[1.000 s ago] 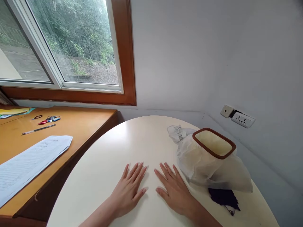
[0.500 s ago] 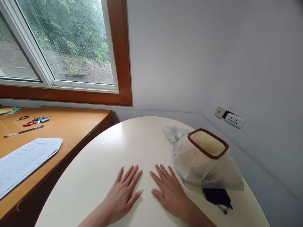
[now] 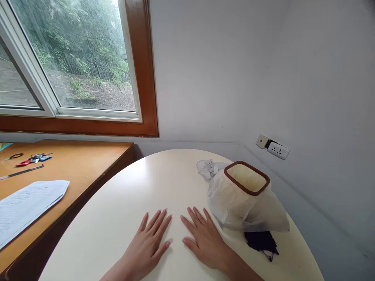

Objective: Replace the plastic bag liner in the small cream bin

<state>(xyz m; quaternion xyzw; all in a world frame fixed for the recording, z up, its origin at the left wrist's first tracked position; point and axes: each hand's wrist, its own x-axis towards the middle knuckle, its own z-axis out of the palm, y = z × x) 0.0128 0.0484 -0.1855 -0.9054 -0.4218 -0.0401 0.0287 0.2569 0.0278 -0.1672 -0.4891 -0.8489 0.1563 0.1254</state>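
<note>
legible text: none | paper sheets [image 3: 32, 207] on wooden desk [image 3: 84, 156]: lines of writing, too small to read

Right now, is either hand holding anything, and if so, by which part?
Nothing is held: the left hand and right hand rest palm down on the table, fingers spread.

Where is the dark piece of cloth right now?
In the head view, the dark cloth lies at the lower right on the pale table, right of the person's right hand and against the near edge of the white bag.
</note>
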